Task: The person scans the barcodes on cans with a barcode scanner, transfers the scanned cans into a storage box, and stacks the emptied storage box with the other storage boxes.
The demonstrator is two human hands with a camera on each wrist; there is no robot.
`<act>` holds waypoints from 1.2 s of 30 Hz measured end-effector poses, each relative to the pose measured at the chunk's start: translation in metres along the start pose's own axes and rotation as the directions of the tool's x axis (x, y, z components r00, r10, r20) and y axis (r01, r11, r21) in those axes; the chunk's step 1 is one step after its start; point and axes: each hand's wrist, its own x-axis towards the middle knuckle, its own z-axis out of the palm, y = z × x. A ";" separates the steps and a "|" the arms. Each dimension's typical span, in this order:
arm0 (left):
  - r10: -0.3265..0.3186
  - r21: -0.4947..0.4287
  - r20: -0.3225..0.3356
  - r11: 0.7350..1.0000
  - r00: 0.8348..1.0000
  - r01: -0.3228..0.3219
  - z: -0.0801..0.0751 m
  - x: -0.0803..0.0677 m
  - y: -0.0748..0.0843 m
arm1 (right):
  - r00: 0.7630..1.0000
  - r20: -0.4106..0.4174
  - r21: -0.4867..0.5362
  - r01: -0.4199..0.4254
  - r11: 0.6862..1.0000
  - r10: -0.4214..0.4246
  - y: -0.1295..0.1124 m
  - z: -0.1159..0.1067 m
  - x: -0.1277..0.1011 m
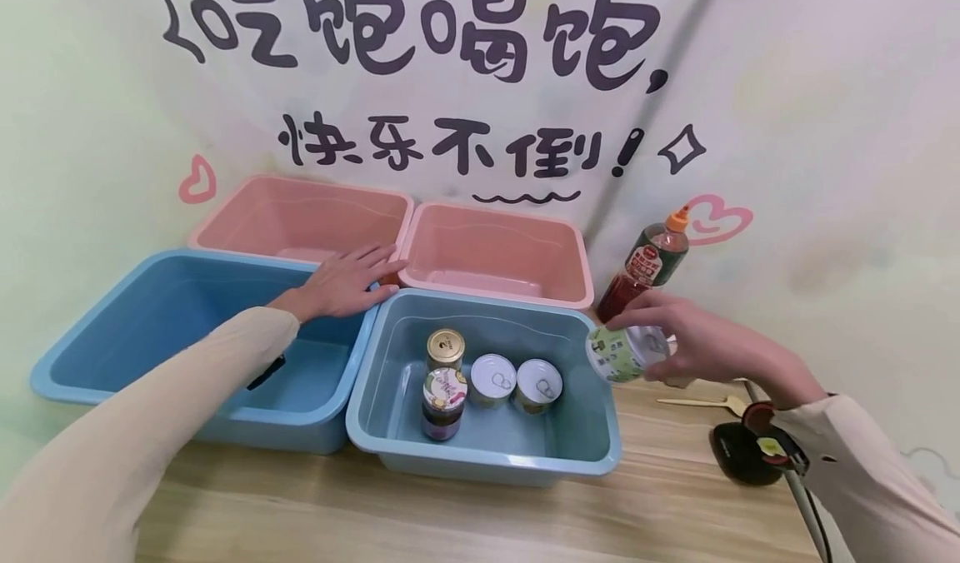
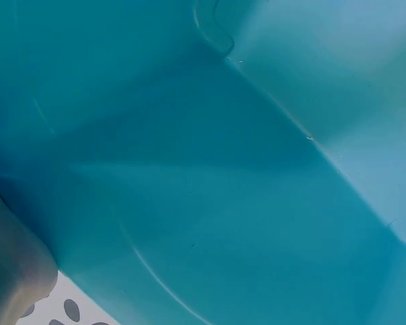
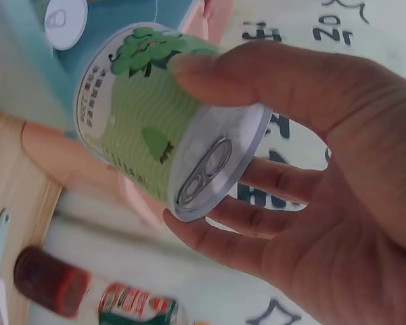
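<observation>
On the wooden table [image 1: 465, 513], my right hand [image 1: 697, 342] grips a green-labelled can [image 1: 617, 353] sideways beside the blue bin [image 1: 600, 430]; my left hand [image 1: 345, 284] rests flat, steadying bins.

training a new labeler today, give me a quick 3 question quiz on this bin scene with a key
1. True or false: the right hand grips a green-labelled can beside the near blue bin.
2. How many ring-pull cans lie inside that bin?
A. one
B. two
C. four
3. Fill in: the left hand rests flat where the far blue bin meets a ____ bin.

Key:
1. True; the right wrist view shows fingers curled round the can.
2. B; two cans next to two jars.
3. Pink.
</observation>
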 end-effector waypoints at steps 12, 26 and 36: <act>-0.001 0.005 -0.003 1.000 1.000 0.001 0.002 0.001 0.000 | 0.997 -0.071 -0.037 -0.045 0.998 0.043 0.051 0.016 -0.049; 0.003 0.009 -0.006 1.000 1.000 -0.003 0.003 0.002 -0.002 | 0.973 -0.105 -0.050 -0.211 0.976 0.205 0.115 0.056 -0.095; 0.005 0.014 0.003 1.000 1.000 -0.005 0.003 0.001 -0.002 | 0.973 -0.131 0.021 -0.191 0.981 0.192 0.141 0.079 -0.111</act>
